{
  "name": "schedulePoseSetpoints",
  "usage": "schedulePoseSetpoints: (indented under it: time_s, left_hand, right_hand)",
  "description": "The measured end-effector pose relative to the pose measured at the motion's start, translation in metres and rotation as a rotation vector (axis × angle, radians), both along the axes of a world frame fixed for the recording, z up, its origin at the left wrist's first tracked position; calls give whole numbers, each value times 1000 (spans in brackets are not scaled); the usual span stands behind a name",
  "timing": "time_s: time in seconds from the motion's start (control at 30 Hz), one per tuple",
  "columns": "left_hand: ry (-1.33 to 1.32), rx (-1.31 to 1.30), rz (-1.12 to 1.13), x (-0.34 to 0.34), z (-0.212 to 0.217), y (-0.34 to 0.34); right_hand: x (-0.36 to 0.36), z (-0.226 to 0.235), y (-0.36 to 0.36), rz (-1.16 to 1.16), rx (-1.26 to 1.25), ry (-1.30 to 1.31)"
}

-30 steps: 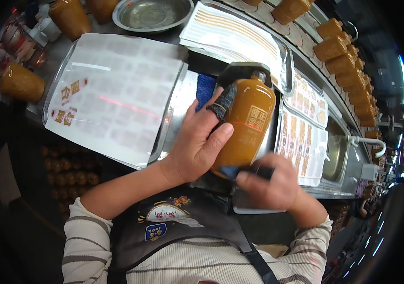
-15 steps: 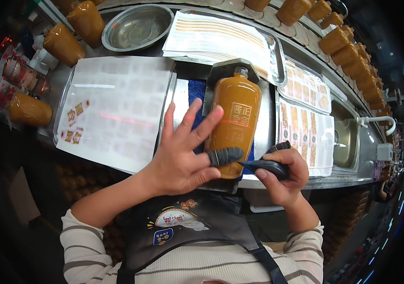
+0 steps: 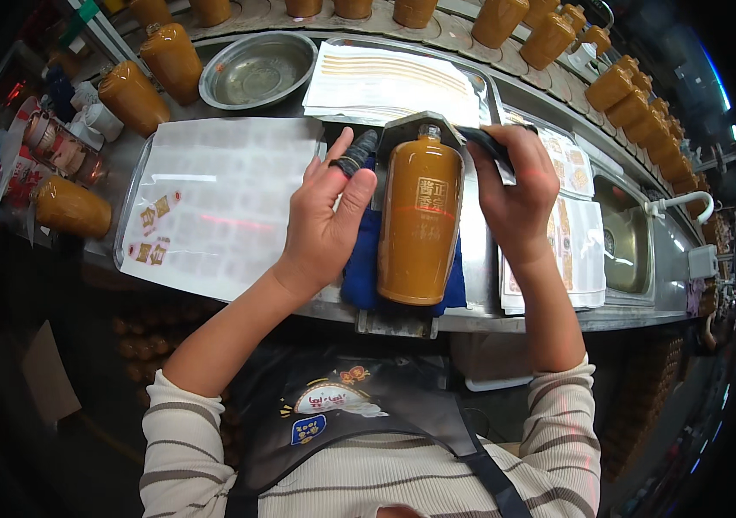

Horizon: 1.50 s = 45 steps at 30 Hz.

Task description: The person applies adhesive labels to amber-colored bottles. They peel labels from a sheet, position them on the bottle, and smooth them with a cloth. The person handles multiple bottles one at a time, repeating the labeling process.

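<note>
A glossy caramel-brown bottle (image 3: 421, 246) lies on its back on a blue cloth (image 3: 363, 281), its neck pointing away from me at a metal holder (image 3: 399, 130). Gold characters in a square frame sit on its upper face, crossed by a thin red light line. My left hand (image 3: 323, 216) hovers left of the bottle, not visibly touching it, fingers raised and thumb apart; a black finger cover wraps one finger. Pinched in my right hand (image 3: 519, 194) is a dark, pointed hand tool (image 3: 487, 145), beside the bottle's shoulder. Its far end is partly hidden by my fingers.
A white decal sheet (image 3: 221, 155) lies on a tray at left. Paper strips (image 3: 394, 82) and a steel bowl (image 3: 257, 71) stand behind. More decal sheets (image 3: 591, 246) and a sink (image 3: 625, 242) are at right. Brown bottles (image 3: 549, 39) line the slatted conveyor.
Both hands have moved away from me, from the bottle's base toward its neck end. My left hand has come off the bottle. The tool has gone from the base to the shoulder.
</note>
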<state>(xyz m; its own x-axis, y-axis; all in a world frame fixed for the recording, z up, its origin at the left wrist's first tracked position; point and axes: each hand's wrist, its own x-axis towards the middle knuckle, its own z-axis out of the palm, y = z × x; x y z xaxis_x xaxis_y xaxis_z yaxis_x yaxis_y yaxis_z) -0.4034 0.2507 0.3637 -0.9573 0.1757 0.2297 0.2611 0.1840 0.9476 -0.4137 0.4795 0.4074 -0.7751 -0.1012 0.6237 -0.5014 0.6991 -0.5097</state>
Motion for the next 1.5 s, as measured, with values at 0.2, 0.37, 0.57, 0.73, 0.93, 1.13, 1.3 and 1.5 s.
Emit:
schedulePoseSetpoints:
  time_s: [0.2, 0.37, 0.57, 0.73, 0.93, 1.13, 1.3, 1.5]
  left_hand:
    - [-51, 205, 85, 2, 14, -8]
    - [182, -101, 108, -34, 25, 21]
    - [-58, -345, -78, -64, 9, 50]
    - [-337, -86, -67, -73, 4, 65]
    - [-183, 150, -42, -32, 22, -32]
    - [133, -16, 265, 151, 91, -230]
    - [-25, -821, 811, 366, 92, -270]
    - [-541, -1182, 1486, 560, -104, -271]
  right_hand:
    - [63, 28, -8, 736, 391, -3]
    - [77, 18, 25, -29, -985, -544]
    - [128, -18, 12, -58, -88, -660]
    - [116, -49, -41, 52, -272, -575]
    - [153, -20, -42, 313, -238, -512]
    - [128, -17, -145, 662, 288, -391]
    - [162, -34, -238, 923, 97, -619]
    - [189, -71, -240, 812, 71, -909]
